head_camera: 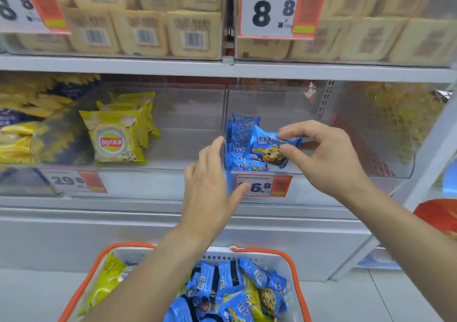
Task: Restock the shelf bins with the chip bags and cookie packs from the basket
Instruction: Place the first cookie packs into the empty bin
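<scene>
basket (81,279) cut off below, left price tag (71,180) digits blurred

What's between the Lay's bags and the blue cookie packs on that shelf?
Head view: bare bin floor right of the Lay's bags, then the clear divider beside the cookie packs.

A grey metal shelf (148,68) carries clear plastic bins. The bin (272,104) behind the right hand (329,158) holds blue cookie packs (241,146) stacked upright; the bin (188,113) left of the left hand (210,188) holds yellow Lay's chip bags (115,141). Below both hands, on the floor (29,297), stands the orange-rimmed basket (81,289).
</scene>
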